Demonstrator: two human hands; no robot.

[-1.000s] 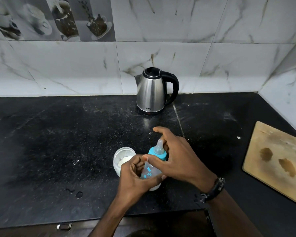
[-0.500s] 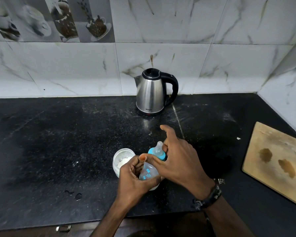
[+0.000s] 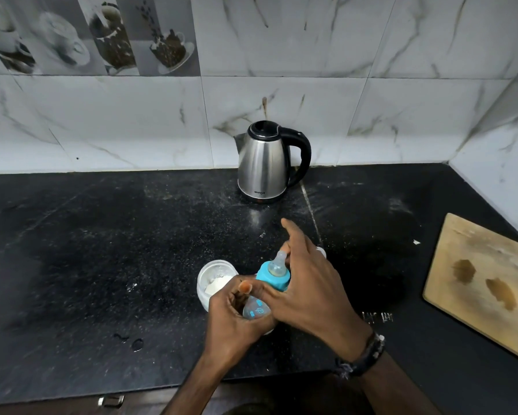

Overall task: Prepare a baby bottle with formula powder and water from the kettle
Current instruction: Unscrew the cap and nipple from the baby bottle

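Observation:
A clear baby bottle with a blue collar and a silicone teat stands tilted near the counter's front edge. My left hand grips the bottle's body from the left. My right hand pinches the blue collar with thumb and fingers, its index finger raised. A small white jar of formula powder stands open just left of the bottle. The steel kettle with a black handle stands at the back by the wall, apart from both hands.
A black stone counter dusted with powder carries everything. A wooden cutting board lies at the right. A small white cap peeks out behind my right hand. Tiled walls close the back and right.
My right hand has turned on the blue collar, its index finger lifting higher. The bottle and my left hand stay about where they were.

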